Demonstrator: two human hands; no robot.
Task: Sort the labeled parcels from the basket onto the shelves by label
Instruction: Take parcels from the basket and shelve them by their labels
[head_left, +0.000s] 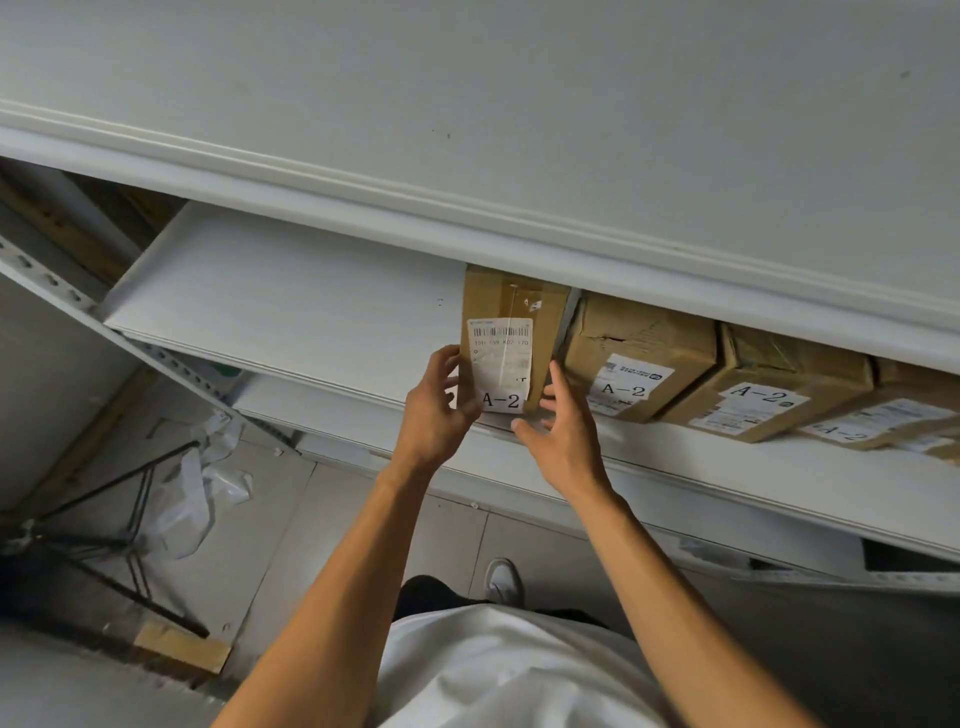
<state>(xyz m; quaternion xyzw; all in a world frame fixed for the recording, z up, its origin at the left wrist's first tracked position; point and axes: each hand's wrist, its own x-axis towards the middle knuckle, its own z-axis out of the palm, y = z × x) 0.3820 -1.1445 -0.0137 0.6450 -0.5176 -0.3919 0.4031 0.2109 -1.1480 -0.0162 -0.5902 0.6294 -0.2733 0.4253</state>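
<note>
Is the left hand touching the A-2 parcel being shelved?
Touching. The head view shows the left hand with its fingers wrapped on the left edge of the upright parcel.

White shirt, bare forearms, dark trousers (one white shoe visible).

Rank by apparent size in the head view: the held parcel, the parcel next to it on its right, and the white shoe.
1. Held parcel and next parcel: they look about alike, and the upper shelf hides part of each, so I leave them unranked.
2. White shoe: clearly smallest, though it lies farther down on the floor.
</note>
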